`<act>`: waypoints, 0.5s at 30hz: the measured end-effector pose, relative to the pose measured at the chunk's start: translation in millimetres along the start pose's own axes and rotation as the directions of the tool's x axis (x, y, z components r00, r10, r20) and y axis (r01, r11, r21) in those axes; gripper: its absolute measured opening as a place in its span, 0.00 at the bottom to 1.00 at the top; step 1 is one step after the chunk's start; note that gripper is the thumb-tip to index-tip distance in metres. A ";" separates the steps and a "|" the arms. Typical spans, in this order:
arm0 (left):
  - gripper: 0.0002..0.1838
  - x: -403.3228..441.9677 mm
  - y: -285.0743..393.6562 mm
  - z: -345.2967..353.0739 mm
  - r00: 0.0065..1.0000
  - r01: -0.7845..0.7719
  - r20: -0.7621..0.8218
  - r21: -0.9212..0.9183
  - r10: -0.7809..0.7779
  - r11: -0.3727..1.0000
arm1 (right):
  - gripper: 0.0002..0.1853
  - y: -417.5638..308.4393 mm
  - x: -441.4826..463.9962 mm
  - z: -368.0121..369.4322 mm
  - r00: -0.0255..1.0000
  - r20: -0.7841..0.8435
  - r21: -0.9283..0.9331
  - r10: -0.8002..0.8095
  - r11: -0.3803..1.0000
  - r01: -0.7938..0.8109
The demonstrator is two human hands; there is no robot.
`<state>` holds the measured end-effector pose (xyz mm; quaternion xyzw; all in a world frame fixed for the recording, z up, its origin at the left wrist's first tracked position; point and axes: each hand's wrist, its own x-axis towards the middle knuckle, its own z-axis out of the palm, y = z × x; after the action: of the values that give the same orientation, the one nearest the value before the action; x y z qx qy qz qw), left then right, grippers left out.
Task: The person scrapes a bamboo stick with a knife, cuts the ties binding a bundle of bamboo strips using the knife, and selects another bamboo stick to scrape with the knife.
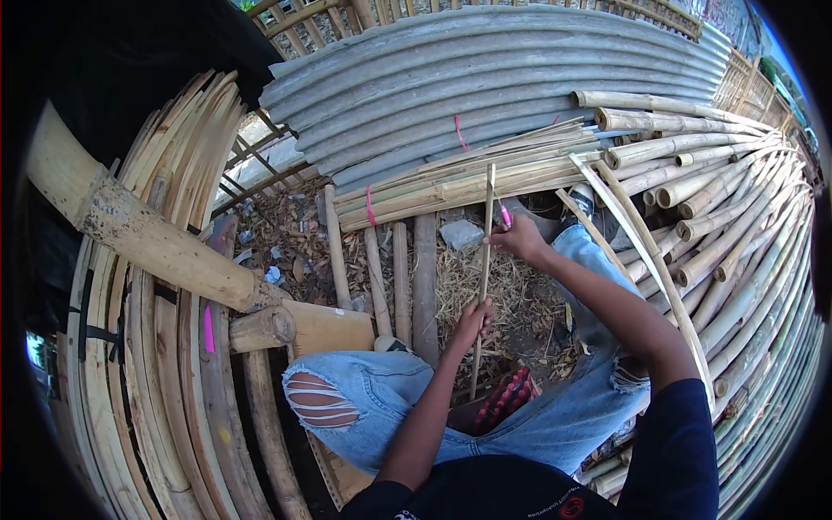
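My left hand (472, 322) is closed round the lower part of a narrow bamboo strip (484, 277), which stands nearly upright between my knees. Higher up, my right hand (518, 239) is closed on a slim pink pen-like tool (505, 217), whose exact kind is too small to make out. The fingers of that hand are against or right beside the strip. At the strip's lower end lies a red-and-black patterned cloth item (507, 399), partly hidden by my leg.
A tied bundle of bamboo strips (407, 198) lies ahead, before corrugated sheeting (485, 74). Bamboo poles (685, 208) are stacked on the right. Long split bamboo pieces (165, 373) stand on the left, with a thick bamboo pole (165, 247) crossing them. Straw (459, 269) covers the ground.
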<state>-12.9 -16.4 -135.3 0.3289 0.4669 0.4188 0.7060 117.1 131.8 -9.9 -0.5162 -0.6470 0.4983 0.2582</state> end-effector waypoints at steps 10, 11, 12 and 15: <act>0.16 -14.2 -7.9 -3.6 0.992 0.029 0.127 -0.171 -0.007 0.985 | 0.18 -35.8 35.1 -22.2 0.920 -0.325 0.342 -0.219 0.880 0.330; 0.15 -10.4 -15.4 -2.2 0.986 0.005 0.165 -0.211 0.030 0.978 | 0.18 -41.3 33.1 -28.9 0.918 -0.324 0.338 -0.227 0.879 0.336; 0.15 -7.9 -14.1 0.8 0.985 0.001 0.167 -0.211 0.035 0.977 | 0.16 -48.4 28.1 -35.1 0.914 -0.357 0.156 -0.191 0.953 0.260; 0.16 -11.7 3.1 15.5 0.995 -0.101 -0.008 -0.180 0.102 0.978 | 0.19 -60.3 2.6 -50.3 0.915 -0.366 -0.019 -0.172 0.984 0.177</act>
<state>-1.7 -26.7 -122.8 0.2873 0.4091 0.4947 0.7109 134.2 155.0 63.3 -0.5384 -0.6272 0.3730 0.4215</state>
